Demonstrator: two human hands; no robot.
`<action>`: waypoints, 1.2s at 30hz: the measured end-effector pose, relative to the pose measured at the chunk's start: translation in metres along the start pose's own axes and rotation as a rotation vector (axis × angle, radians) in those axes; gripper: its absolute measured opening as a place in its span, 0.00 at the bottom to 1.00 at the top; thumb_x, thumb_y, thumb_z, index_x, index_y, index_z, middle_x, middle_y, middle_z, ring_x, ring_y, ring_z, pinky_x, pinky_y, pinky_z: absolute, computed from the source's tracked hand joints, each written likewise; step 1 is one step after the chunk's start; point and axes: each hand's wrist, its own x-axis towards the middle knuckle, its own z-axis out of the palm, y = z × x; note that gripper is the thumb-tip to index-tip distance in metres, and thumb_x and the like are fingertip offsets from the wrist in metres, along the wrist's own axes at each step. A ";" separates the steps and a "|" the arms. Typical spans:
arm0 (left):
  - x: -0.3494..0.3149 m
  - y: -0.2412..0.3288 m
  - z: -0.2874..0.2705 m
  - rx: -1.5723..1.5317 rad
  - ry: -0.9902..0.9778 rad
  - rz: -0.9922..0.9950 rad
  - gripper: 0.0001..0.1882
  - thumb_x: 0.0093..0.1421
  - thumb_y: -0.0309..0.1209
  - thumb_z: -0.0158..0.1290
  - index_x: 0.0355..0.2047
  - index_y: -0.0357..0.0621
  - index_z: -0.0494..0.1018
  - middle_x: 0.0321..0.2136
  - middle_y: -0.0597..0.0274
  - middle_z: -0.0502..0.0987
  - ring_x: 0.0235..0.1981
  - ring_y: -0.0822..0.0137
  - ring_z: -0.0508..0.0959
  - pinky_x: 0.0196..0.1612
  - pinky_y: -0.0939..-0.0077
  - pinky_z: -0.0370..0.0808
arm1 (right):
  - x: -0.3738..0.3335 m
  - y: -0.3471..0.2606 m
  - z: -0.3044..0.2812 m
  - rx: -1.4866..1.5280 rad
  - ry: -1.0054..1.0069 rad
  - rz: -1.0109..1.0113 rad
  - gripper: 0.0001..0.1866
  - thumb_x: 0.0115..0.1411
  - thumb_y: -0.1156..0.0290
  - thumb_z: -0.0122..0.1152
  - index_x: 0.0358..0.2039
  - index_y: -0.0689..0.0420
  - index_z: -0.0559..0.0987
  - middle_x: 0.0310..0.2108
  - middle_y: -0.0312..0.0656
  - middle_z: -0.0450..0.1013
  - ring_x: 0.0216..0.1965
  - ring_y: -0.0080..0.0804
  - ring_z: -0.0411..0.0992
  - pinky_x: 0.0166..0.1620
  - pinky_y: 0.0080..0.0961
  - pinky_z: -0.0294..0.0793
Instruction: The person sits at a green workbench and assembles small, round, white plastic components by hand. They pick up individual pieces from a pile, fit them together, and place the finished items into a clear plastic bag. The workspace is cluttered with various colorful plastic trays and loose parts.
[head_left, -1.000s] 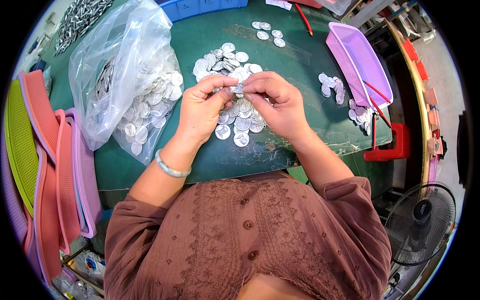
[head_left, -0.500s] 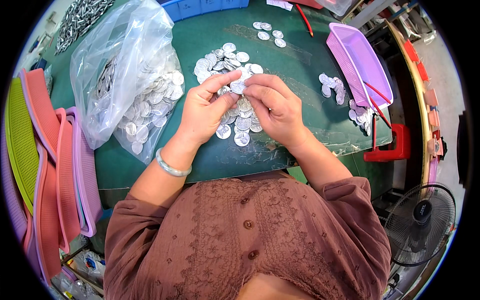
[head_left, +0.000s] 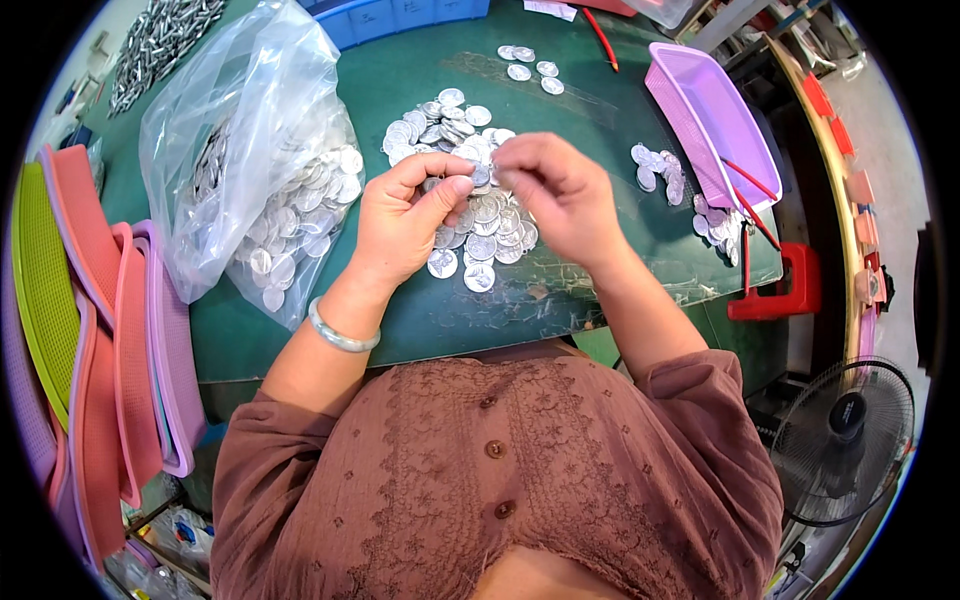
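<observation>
Above a heap of round silver medallions [head_left: 484, 247], my left hand [head_left: 405, 215] pinches one medallion [head_left: 480, 176] between thumb and forefinger, partly hidden by the fingertips. My right hand [head_left: 562, 195] is just to its right, fingers curled and thumb drawn in. Whatever its fingertips hold, if anything, is hidden and slightly blurred. To the left of my left hand lies a clear plastic bag [head_left: 240, 110] full of the same silver medallions [head_left: 300, 215].
Small groups of medallions lie at the far middle [head_left: 520, 72] and right [head_left: 658, 168]. A purple basket [head_left: 690, 120] and red-handled pliers [head_left: 750, 205] sit at the right. Stacked coloured baskets [head_left: 90, 330] stand left, a blue bin [head_left: 400, 18] at the back, and a fan [head_left: 845, 430] lower right.
My right hand has drawn slightly up and right, its fingertips parting from the medallion pinched in my left hand. My left hand has barely moved. The view has shifted a little.
</observation>
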 end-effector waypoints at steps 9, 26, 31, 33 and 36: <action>0.003 -0.008 -0.006 -0.263 0.067 -0.192 0.08 0.55 0.33 0.51 0.28 0.42 0.71 0.18 0.72 0.68 0.18 0.82 0.64 0.22 0.89 0.63 | 0.025 0.050 -0.029 -0.547 -0.276 0.204 0.12 0.50 0.76 0.50 0.37 0.60 0.74 0.32 0.46 0.70 0.33 0.36 0.70 0.37 0.26 0.68; 0.004 -0.003 -0.007 -0.409 0.019 -0.370 0.09 0.56 0.26 0.47 0.38 0.41 0.68 0.24 0.64 0.72 0.21 0.78 0.70 0.20 0.89 0.66 | 0.041 0.032 -0.028 0.202 -0.280 0.570 0.06 0.48 0.78 0.58 0.28 0.62 0.72 0.20 0.32 0.67 0.21 0.18 0.65 0.25 0.15 0.66; 0.001 -0.001 0.003 -0.250 0.115 -0.258 0.09 0.54 0.26 0.52 0.35 0.40 0.70 0.20 0.70 0.69 0.18 0.83 0.65 0.19 0.92 0.60 | 0.025 0.007 -0.015 0.547 -0.239 0.636 0.05 0.49 0.80 0.57 0.28 0.63 0.72 0.22 0.34 0.68 0.22 0.19 0.66 0.26 0.15 0.66; 0.000 -0.002 0.005 -0.197 0.138 -0.203 0.09 0.53 0.27 0.53 0.35 0.40 0.71 0.20 0.71 0.69 0.18 0.83 0.65 0.18 0.92 0.60 | 0.019 0.004 -0.011 0.455 -0.200 0.586 0.05 0.49 0.80 0.57 0.28 0.63 0.72 0.22 0.34 0.68 0.22 0.19 0.66 0.26 0.15 0.66; -0.001 -0.004 0.009 -0.113 0.168 -0.134 0.10 0.53 0.28 0.54 0.35 0.38 0.71 0.20 0.71 0.69 0.17 0.83 0.65 0.18 0.92 0.60 | 0.008 0.001 0.003 0.200 -0.071 0.401 0.05 0.48 0.80 0.57 0.27 0.62 0.72 0.23 0.35 0.69 0.23 0.20 0.67 0.26 0.15 0.67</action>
